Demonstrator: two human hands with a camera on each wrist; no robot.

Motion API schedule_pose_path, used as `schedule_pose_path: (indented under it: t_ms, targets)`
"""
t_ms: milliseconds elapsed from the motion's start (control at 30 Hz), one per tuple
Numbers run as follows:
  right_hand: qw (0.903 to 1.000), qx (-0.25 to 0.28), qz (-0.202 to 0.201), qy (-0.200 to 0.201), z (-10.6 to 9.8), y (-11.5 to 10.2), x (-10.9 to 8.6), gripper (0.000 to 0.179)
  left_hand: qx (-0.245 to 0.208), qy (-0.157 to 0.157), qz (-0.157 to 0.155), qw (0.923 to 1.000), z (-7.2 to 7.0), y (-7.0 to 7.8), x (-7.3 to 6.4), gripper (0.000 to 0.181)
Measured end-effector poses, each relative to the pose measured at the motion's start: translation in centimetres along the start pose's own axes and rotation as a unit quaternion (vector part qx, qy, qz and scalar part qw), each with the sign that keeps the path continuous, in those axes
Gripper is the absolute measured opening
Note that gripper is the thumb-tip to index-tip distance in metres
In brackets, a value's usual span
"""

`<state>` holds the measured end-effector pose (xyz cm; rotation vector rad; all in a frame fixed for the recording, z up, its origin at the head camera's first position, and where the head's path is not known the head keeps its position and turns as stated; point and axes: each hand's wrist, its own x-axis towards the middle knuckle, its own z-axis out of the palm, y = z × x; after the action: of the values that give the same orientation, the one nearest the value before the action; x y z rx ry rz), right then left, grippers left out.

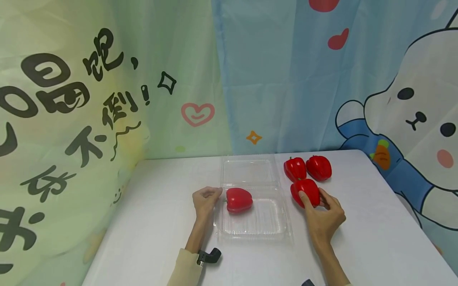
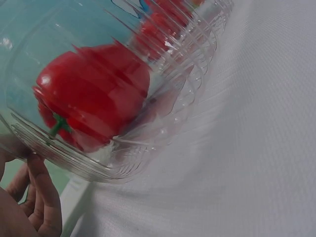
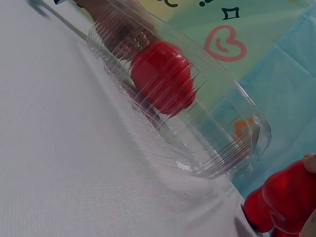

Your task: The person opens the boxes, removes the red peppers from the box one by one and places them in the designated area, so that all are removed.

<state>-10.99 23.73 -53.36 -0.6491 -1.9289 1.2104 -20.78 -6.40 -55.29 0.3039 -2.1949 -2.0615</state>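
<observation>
A clear plastic clamshell box point(image 1: 264, 222) lies with its lid laid back on the white table. One red bell pepper point(image 1: 239, 200) with a green stem sits in the left part of its base. At the box's left rim, my left hand point(image 1: 205, 201) pinches the edge between thumb and fingers, as the left wrist view also shows. To the right of the box, my right hand point(image 1: 325, 216) holds another red bell pepper point(image 1: 305, 192), thumb on its near side and fingers on its right. The right wrist view shows only a bit of that hand.
Two more red bell peppers, a left one point(image 1: 295, 169) and a right one point(image 1: 319, 167), stand just behind the held one. The box's open lid point(image 1: 250, 171) reaches toward the table's back edge. A printed curtain point(image 1: 272, 79) hangs behind the table point(image 1: 161, 222).
</observation>
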Motion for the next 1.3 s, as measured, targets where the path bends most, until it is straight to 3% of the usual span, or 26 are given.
schedule_pose_path:
  t_ms: [267, 900, 1300]
  targets:
    - [0.9996, -0.016, 0.021, -0.014, -0.1, 0.3, -0.1, 0.062, 0.006, 0.003, 0.007, 1.0, 0.1, 0.0, -0.1, 0.016]
    - [0.9968, -0.032, 0.063, -0.038, -0.2, 1.3, -0.3, 0.064, -0.003, 0.004, -0.012, 0.9999, 0.0, 0.2, -0.2, 0.014]
    - [0.9956, -0.045, 0.069, -0.044, 0.0, 1.5, -0.3, 0.066, -0.009, 0.005, -0.004, 0.9999, 0.1, 0.0, -0.1, 0.014]
